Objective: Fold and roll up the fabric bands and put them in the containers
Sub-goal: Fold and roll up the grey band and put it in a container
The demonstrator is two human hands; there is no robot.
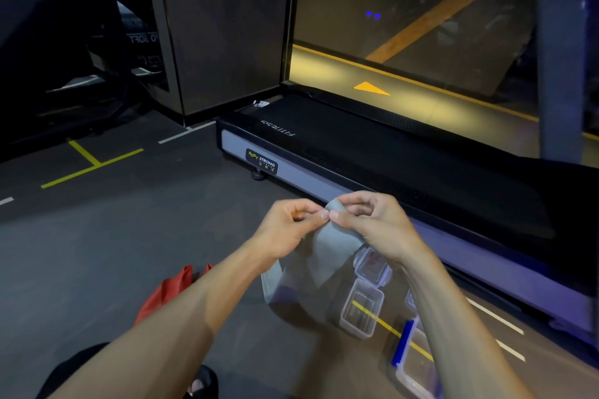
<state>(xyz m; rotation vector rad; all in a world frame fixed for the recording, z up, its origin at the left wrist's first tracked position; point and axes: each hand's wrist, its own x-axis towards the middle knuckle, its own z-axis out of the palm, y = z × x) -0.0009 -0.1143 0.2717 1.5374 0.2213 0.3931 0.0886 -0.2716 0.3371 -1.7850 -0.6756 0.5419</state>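
Head view: both hands raised above dark floor, meeting at top edge of grey fabric band (334,236). Left hand (291,227) pinches band edge, thumb against curled fingers; right hand (369,223) pinches same edge just beside it. Band hangs down between forearms, lower end near floor. Clear plastic containers (361,312) on floor under right forearm, one with blue lid clip (402,343) nearer. Red fabric (168,291) behind left forearm. Treadmill (372,152) far right, yellow floor lines (90,165) far left
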